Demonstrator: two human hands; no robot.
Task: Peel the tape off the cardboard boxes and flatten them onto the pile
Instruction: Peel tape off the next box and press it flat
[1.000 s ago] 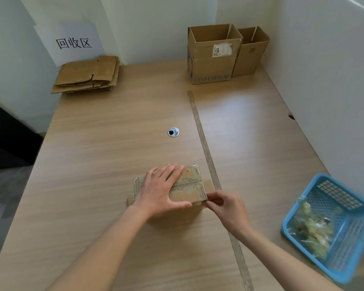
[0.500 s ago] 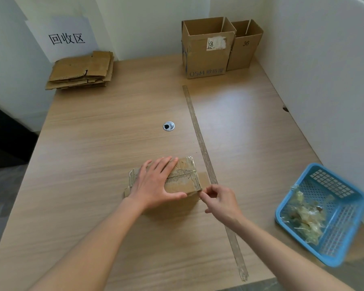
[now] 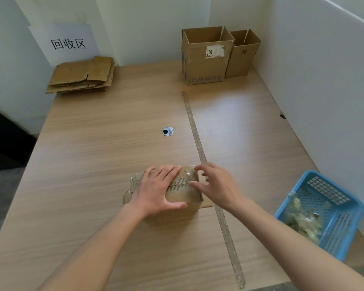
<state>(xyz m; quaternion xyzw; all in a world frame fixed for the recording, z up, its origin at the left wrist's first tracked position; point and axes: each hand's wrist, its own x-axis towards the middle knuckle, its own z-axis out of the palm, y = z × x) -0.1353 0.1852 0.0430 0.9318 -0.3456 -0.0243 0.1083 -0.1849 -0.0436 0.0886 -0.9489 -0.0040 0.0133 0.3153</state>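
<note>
While my left hand (image 3: 156, 190) lies flat w/ fingers spread on top of the small cardboard box (image 3: 183, 192), pressing it to the table (image 3: 97, 143), my right hand (image 3: 215, 184) sits at the box's right end. Right fingers are curled, thumb & fingertips (image 3: 198, 170) on the clear tape (image 3: 190, 175) at the top right edge; can't tell whether they actually pinch the tape or just touch it. Left hand grips nothing, palm down, thumb along the near top edge. Box sits near the table's front centre, just left of the long strip of old tape (image 3: 200, 152) stuck down the tabletop. A bottom flap sticks out flat on the right under my right hand, another at the left. A dark toothed mark runs across the box's top between my two hands.

To the right, at the table's edge near the wall, a blue plastic basket (image 3: 332, 194) holds a crumpled wad of peeled tape (image 3: 303, 217).

Mid-table, a round metal cable hole (image 3: 167, 131).

Far back right, two open boxes stand upright & touching: the bigger box (image 3: 206, 64) w/ a torn white label, & a smaller box marked 36 (image 3: 242, 57) behind it toward the corner. Far back left, the pile of flattened cardboard (image 3: 82, 77) lies against the wall under a white paper sign (image 3: 68, 43) w/ black characters.
</note>
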